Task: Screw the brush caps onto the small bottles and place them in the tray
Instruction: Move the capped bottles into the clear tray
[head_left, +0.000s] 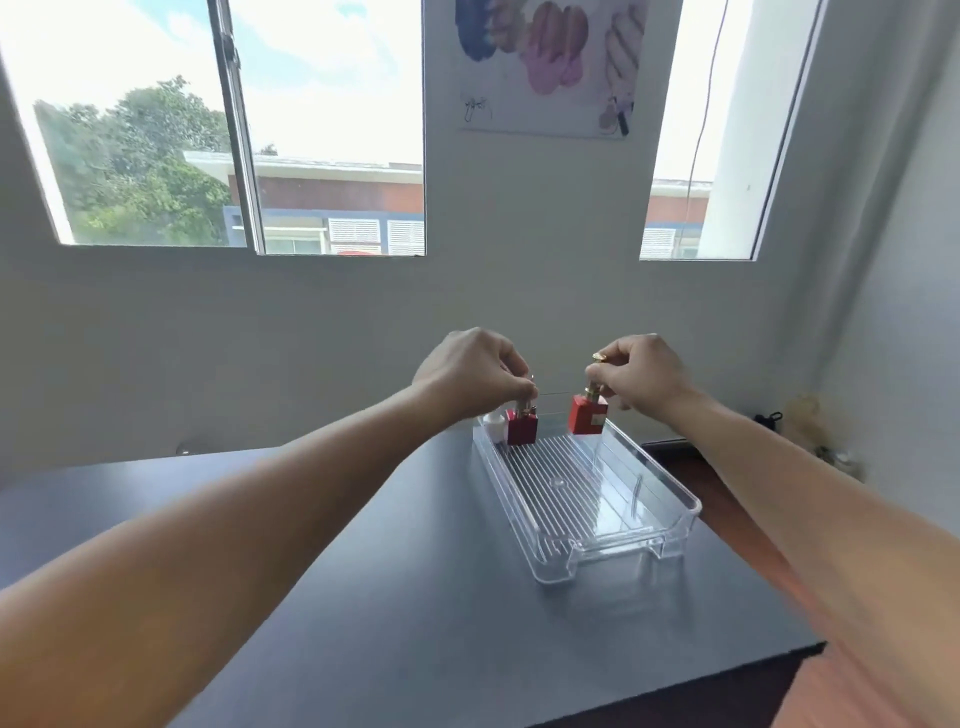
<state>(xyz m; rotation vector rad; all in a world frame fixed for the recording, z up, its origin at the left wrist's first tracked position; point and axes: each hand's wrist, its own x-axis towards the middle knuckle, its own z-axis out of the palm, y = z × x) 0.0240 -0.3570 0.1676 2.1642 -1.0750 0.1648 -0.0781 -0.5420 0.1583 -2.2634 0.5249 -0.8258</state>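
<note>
A clear ribbed plastic tray (623, 535) lies on the dark table. At its far end, my left hand (470, 371) pinches the gold cap of a dark red square bottle (522, 428) that stands in the tray's far left corner. My right hand (641, 371) pinches the gold cap of a brighter red square bottle (587, 414), held slightly tilted at the tray's far right side. A small white bottle (494, 425) stands left of the dark red one, partly hidden by my left wrist.
The dark table (395, 597) ends at a front edge near the lower right and meets the grey wall behind the tray. Windows and a poster (550, 62) are on the wall. Some clutter (810, 426) lies in the right corner of the floor.
</note>
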